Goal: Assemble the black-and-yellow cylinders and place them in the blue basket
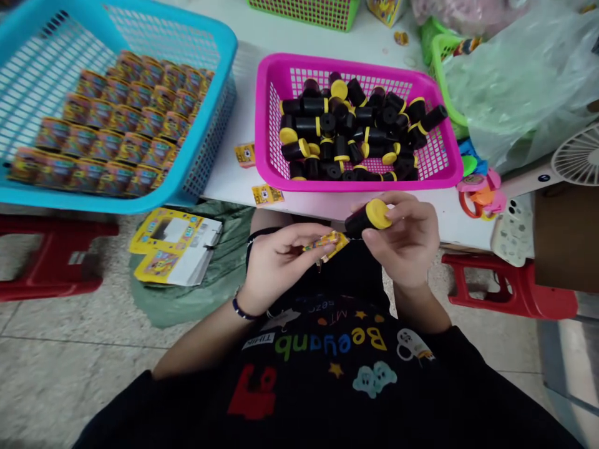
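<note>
Between the fingers and thumb of my right hand (410,243) is a small black cylinder with a yellow cap (359,221), tilted with its cap toward the palm. My left hand (281,259) pinches a small yellow printed carton (339,243), partly hidden by the fingers. The cylinder's dark end is close to the carton; whether they touch I cannot tell. Just beyond both hands stands a pink basket (355,182) holding many similar black cylinders with yellow caps (309,126). Two small printed yellow cartons (267,194) lie at its left side and front.
A blue basket (227,56) at the left holds rows of printed packs (112,118). Flat yellow cartons (173,249) lie on a green bag (154,305) below the table. Red stools (510,287) flank me. A white fan (578,156) and a phone (513,234) are right.
</note>
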The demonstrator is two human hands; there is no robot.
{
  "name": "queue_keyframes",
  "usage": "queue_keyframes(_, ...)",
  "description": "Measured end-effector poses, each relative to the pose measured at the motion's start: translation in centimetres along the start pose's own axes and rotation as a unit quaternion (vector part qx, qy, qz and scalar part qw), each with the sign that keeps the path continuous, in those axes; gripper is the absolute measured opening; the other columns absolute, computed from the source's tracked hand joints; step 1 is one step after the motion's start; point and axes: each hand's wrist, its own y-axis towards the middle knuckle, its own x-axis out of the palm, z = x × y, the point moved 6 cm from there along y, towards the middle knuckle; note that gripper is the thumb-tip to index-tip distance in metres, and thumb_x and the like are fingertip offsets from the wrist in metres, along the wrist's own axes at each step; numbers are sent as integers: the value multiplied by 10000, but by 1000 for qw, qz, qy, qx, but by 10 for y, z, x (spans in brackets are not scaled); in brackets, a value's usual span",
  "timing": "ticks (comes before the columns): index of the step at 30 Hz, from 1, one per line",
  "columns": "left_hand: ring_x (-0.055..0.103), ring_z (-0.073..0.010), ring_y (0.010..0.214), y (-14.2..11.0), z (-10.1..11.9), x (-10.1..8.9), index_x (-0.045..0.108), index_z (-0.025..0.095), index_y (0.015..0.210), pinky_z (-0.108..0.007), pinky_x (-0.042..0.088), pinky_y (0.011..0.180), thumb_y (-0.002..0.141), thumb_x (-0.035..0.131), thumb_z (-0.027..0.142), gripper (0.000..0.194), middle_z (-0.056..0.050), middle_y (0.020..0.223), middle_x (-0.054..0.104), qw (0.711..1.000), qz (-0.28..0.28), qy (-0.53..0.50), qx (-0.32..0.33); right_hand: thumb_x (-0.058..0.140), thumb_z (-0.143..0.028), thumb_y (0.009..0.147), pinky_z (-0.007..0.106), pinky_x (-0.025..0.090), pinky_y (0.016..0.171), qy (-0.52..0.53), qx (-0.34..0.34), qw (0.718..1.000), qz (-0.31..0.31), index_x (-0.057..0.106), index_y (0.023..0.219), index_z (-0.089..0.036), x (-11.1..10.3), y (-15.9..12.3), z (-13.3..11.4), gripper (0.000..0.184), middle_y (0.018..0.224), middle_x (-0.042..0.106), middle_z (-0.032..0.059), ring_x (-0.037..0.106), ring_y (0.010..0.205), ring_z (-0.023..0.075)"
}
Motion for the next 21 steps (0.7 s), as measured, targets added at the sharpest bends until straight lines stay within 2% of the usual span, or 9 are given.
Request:
queue_keyframes(3, 820, -163, 782, -3, -2, 3, 737, 212, 1293, -202, 638, 768, 920, 827, 511, 487, -9, 841, 846, 999, -31, 41, 15, 821, -304, 920, 368, 701, 890, 18, 35, 999, 34, 657, 1100, -318, -2, -3, 2, 243, 1124, 682, 4, 796, 994, 173)
queue_keyframes(6, 788, -126, 699, -4, 3, 4, 804, 212, 1116, -159, 589, 689, 1007, 702, 544, 364, -3, 860, 846, 991, -52, 110, 60, 834, -360, 914, 377, 698, 909, 47, 62, 996, 33, 662, 1060, -314, 0, -4, 5, 231, 1042, 727, -8, 798, 985, 174)
queue_keyframes(8, 792, -121, 716, -4, 7, 6, 836, 201, 1022, -150, 584, 705, 1058, 600, 561, 432, -19, 915, 855, 985, -64, 130, 94, 839, -367, 911, 385, 696, 922, 67, 76, 994, 28, 665, 1046, -315, 2, -5, 6, 226, 995, 746, -16, 799, 989, 176)
queue_keyframes(11, 823, -147, 845, -3, 9, 7, 850, 190, 1106, -158, 603, 804, 1084, 508, 586, 524, -48, 1004, 860, 983, -72, 124, 113, 834, -398, 911, 388, 702, 900, 80, 98, 991, 32, 654, 1035, -318, 3, -6, 7, 233, 987, 763, -21, 801, 968, 177)
queue_keyframes(16, 827, -194, 997, -4, 10, 6, 829, 181, 1228, -213, 627, 916, 1078, 490, 599, 558, -92, 1147, 844, 985, -68, 100, 123, 842, -398, 904, 362, 702, 899, 77, 127, 989, 16, 647, 1028, -312, 8, -9, 8, 247, 1041, 777, -24, 802, 966, 160)
queue_keyframes(21, 822, -196, 1008, -7, 11, 1, 813, 194, 1270, -223, 629, 924, 1070, 515, 603, 543, -77, 1172, 841, 988, -20, 112, 109, 843, -285, 906, 295, 679, 894, 64, 93, 994, -10, 675, 1031, -299, 9, -6, 6, 210, 1028, 769, -30, 786, 963, 121)
